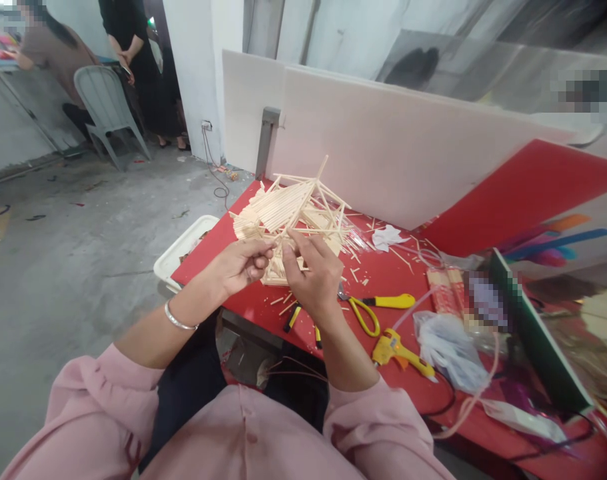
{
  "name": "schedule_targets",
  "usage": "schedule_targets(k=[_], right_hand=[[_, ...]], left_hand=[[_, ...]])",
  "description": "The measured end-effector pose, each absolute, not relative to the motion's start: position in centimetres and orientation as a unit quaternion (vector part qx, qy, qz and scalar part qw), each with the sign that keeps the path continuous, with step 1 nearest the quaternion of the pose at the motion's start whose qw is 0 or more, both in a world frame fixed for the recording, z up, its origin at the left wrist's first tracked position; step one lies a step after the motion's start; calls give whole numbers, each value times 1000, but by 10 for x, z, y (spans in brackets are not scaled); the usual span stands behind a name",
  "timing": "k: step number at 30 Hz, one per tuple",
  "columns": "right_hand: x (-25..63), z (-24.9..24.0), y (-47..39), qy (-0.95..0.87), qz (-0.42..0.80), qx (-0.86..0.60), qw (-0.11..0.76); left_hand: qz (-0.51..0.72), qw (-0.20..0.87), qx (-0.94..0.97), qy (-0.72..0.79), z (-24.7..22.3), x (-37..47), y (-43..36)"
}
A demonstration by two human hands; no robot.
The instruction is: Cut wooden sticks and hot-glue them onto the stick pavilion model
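Observation:
A small roofed model built of thin wooden sticks (286,203) stands at the table's near left part, with a sloping panel of sticks laid side by side and an open stick frame to its right. My left hand (238,267) is at its front left, thumb and fingertips pinched together; what they hold is too small to make out. Close beside it, my right hand (317,272) has its thumb and index finger closed at the front edge of the stick frame. The lower part of the model is partly hidden behind both hands.
On the red table (203,250) lie pliers (366,317), a yellow-handled cutter (396,301), a yellow glue gun (400,353), stick scraps and a plastic bag (448,350). White boards (383,147) lean behind. A white tray (166,257) sits left. Two people are at the far left.

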State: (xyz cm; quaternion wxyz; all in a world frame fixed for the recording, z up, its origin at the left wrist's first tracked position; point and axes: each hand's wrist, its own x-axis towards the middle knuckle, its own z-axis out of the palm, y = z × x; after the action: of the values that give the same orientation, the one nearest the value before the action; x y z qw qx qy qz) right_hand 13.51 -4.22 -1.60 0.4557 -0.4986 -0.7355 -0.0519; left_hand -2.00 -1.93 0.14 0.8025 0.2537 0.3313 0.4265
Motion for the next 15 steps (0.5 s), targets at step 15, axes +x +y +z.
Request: schedule_targets(k=[15], right_hand=[[155,-5,-29,-828,-148,-370,395]], left_hand=[[489,683,383,385,4,-25,-32]])
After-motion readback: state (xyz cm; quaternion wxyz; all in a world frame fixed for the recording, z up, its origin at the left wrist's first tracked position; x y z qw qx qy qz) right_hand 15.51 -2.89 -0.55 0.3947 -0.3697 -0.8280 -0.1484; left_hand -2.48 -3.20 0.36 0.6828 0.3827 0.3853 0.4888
